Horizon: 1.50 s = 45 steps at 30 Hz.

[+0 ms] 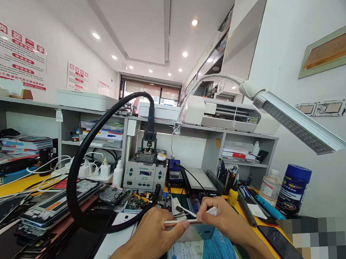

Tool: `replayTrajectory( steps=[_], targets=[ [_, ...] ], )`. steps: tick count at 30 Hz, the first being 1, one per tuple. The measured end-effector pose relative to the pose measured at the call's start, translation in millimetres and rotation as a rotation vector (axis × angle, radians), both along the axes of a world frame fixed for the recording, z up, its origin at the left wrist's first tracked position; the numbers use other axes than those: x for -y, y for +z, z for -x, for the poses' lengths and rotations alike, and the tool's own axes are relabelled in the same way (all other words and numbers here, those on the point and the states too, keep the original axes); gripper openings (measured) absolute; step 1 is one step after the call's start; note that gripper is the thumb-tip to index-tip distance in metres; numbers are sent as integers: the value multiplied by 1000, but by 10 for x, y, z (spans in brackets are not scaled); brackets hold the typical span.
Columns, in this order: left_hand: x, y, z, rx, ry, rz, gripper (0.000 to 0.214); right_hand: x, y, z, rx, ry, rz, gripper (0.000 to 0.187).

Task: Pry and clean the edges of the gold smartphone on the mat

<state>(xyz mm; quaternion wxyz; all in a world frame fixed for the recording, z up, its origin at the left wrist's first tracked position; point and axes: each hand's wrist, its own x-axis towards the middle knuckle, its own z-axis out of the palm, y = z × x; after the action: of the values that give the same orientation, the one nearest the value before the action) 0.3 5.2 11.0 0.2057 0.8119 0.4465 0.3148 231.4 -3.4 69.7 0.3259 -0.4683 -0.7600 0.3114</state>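
A thin, flat phone (193,221), seen nearly edge-on with a pale rim, is held level above the bench. My left hand (159,228) grips it by its left end, thumb along the near edge. In my right hand (216,216), closed fingers pinch a white-handled brush (190,211), its dark tip pointing left over the phone. The fingers of that hand also come against the phone's right end. Below lies a pale box-like thing (192,233), partly hidden by my hands, and blue-and-white printed packaging (218,250).
A thick black hose (70,189) loops from a hot-air station (143,175) close beside my left hand. Stacked phones (57,203) fill the left side. Tools (246,208), a blue spray can (293,190) and a clear bottle (270,184) stand right. A lamp (300,119) overhangs the right.
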Motion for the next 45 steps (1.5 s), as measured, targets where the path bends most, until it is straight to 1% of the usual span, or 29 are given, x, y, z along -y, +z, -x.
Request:
replayTrajectory(
  steps=[3,7,14,19,25,32,39,45],
  targets=[
    [8,0,1,1,0,-5,65,-27,-16,-55,11,39,-52,23],
    [20,5,0,5,-11,-6,64,-30,-8,-119,11,79,-42,26],
    [20,28,-7,6,0,0,63,5,41,-128,7,104,-51,17],
    [-2,18,-13,8,15,7,63,15,58,-134,-15,132,-23,11],
    [-10,19,-4,22,0,29,61,27,61,-156,-4,98,-8,6],
    [-23,1,12,52,-52,23,64,5,68,-242,13,69,9,3],
    [-33,-7,37,57,-103,-18,63,2,90,-287,-65,54,114,7],
    [-85,-30,53,51,-153,-45,63,3,113,-342,-50,69,103,12]
  ],
)
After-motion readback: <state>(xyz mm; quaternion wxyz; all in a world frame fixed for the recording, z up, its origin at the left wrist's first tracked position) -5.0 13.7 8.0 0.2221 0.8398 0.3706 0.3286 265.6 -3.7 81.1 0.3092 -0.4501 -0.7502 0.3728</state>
